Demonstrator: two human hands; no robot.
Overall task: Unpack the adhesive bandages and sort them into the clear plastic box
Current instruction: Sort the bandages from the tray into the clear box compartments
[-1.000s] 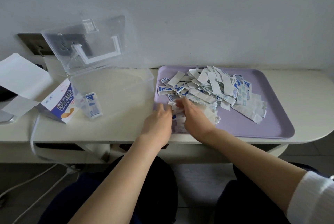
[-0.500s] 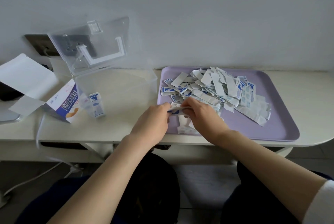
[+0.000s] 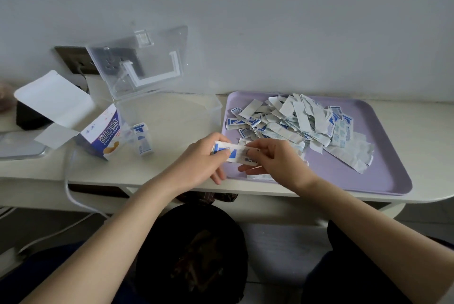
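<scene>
The wall (image 3: 245,21) is plain, pale grey-white and unpatterned across the full width. A cream-white table (image 3: 422,129) with a rounded right end stands against it. A dark socket plate (image 3: 70,58) is mounted on the wall at left. A white cable (image 3: 65,181) hangs over the table's front edge toward the grey floor (image 3: 427,220). Lighting is soft and even, with faint shadows

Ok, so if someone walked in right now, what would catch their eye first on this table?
The big heap of loose bandages on the lilac tray, right of centre, stands out first. Just in front, the left hand and right hand pinch a small bundle between them. To the left sits the clear plastic box, lid up, with only a few bandages inside.
</scene>
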